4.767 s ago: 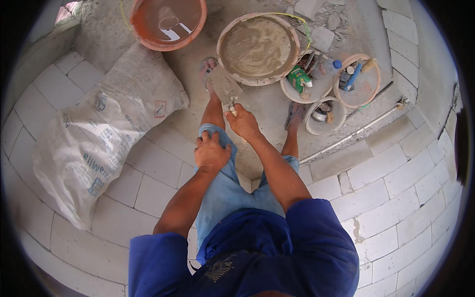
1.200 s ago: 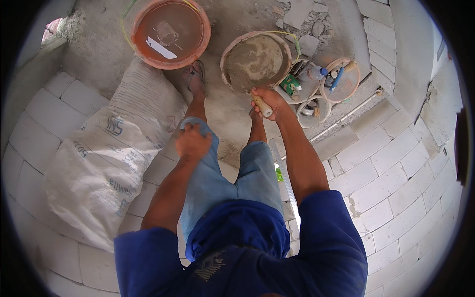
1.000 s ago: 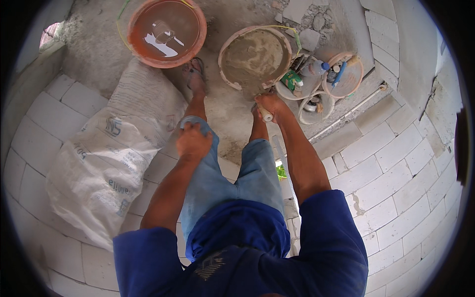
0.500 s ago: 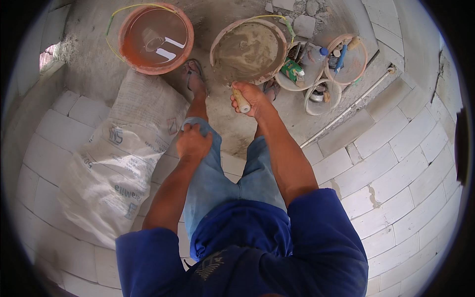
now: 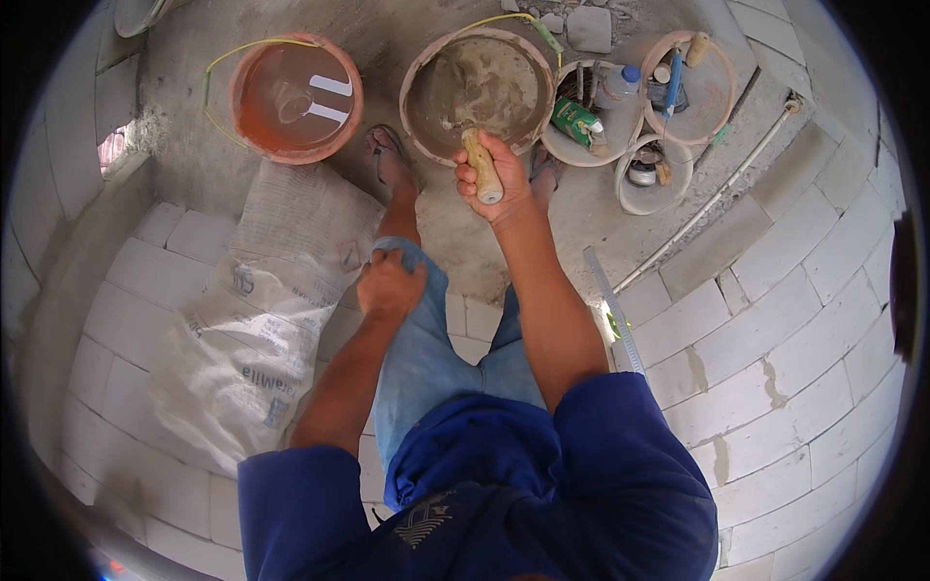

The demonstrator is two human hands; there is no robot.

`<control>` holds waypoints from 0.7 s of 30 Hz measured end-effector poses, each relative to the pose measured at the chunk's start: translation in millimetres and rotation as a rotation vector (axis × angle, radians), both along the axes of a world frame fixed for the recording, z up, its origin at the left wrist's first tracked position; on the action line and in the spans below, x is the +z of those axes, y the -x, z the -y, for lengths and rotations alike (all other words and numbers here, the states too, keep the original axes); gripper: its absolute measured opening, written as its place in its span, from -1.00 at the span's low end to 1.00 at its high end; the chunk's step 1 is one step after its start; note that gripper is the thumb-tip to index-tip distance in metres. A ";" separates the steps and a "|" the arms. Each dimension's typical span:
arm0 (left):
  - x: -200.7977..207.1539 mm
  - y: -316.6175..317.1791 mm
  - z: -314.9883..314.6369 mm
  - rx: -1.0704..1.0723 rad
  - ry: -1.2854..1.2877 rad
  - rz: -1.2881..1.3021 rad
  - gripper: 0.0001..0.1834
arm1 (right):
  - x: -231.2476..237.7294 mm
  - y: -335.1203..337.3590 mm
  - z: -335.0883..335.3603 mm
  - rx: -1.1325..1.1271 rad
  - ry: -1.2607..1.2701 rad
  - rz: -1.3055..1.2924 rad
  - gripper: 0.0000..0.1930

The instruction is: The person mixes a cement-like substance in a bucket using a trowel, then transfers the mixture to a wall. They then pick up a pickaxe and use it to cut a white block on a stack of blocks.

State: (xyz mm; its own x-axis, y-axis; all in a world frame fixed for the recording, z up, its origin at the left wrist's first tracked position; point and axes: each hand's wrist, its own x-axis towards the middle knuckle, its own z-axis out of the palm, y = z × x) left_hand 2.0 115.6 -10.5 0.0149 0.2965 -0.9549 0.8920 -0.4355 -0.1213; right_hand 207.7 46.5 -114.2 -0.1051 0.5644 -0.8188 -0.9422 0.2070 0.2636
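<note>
Underfoot, grey floor meets pale blocks; right grip clasps tan handle; left grip, on knee, unclear

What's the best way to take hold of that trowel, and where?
Probably around the pale handle, coming from the blue shirt's side: it is long and rounded, its butt points back that way, and its other end points toward the tub of wet mix. The right grip wraps it there.
</note>
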 end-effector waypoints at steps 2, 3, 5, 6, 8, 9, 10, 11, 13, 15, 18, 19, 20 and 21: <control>4.1 -4.6 1.5 0.005 -0.006 -0.004 -0.38 | 13.5 4.7 22.7 0.116 0.047 0.035 -0.75; 4.7 -6.4 1.0 0.009 -0.010 -0.005 -0.38 | 19.6 7.3 34.3 0.180 0.089 0.039 -0.76; 4.2 -8.4 0.5 0.038 0.002 -0.009 -0.36 | 28.0 9.1 53.6 0.362 0.197 0.083 -0.75; 4.0 -8.5 0.5 0.053 0.008 -0.013 -0.34 | 31.0 9.1 61.9 0.480 0.263 0.122 -0.73; 3.6 -9.2 1.9 0.043 0.004 -0.015 -0.34 | 35.1 10.6 68.2 0.714 0.379 0.261 -0.65; 3.3 -8.8 2.8 0.039 0.002 -0.017 -0.34 | 38.2 10.3 67.6 0.829 0.428 0.361 -0.60; 2.5 -7.9 3.5 0.025 0.007 -0.015 -0.35 | 39.4 10.2 67.1 0.945 0.475 0.463 -0.54; 2.1 -6.3 5.0 0.010 0.014 -0.013 -0.36 | 34.8 8.5 69.2 1.062 0.477 0.594 -0.49; 2.1 -4.6 7.1 -0.005 0.021 -0.015 -0.36 | 16.2 -2.5 68.5 1.291 0.470 0.862 -0.39; 0.9 -5.6 6.9 -0.008 0.019 -0.018 -0.36 | 1.4 -11.7 52.1 1.489 0.586 1.244 -0.35; -1.7 -2.8 10.2 0.017 -0.019 -0.001 -0.35 | 3.8 -9.8 21.5 1.743 0.562 1.490 -0.30; -1.4 -2.6 11.3 0.018 -0.022 -0.007 -0.35 | 5.5 -9.2 14.8 1.825 0.520 1.513 -0.28; -0.4 -2.3 12.1 0.022 -0.025 -0.012 -0.35 | 4.8 -11.4 14.8 1.864 0.457 1.497 -0.27; 0.1 -2.3 11.9 0.025 -0.027 -0.017 -0.35 | 4.2 -15.6 17.3 1.902 0.394 1.479 -0.26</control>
